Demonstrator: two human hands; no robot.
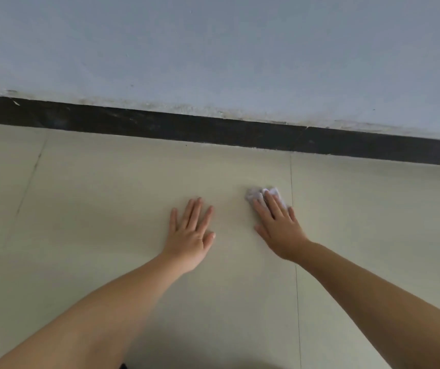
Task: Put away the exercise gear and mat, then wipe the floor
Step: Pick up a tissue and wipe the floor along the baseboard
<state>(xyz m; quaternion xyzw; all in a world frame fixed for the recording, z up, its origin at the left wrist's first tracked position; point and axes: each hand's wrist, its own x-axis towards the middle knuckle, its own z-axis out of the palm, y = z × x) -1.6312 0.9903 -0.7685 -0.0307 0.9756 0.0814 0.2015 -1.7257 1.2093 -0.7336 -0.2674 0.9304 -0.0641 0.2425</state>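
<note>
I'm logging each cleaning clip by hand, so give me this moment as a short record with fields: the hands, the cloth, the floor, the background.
left hand: left hand flat on the floor, fingers straight and spread, holding nothing
right hand: right hand presses a cloth down with straight fingers
cloth: small pale crumpled cloth, partly under the fingertips, just left of a tile joint
floor: light beige tile floor with thin joints
background: dark baseboard under a pale wall
exercise gear and mat: none in view
</note>
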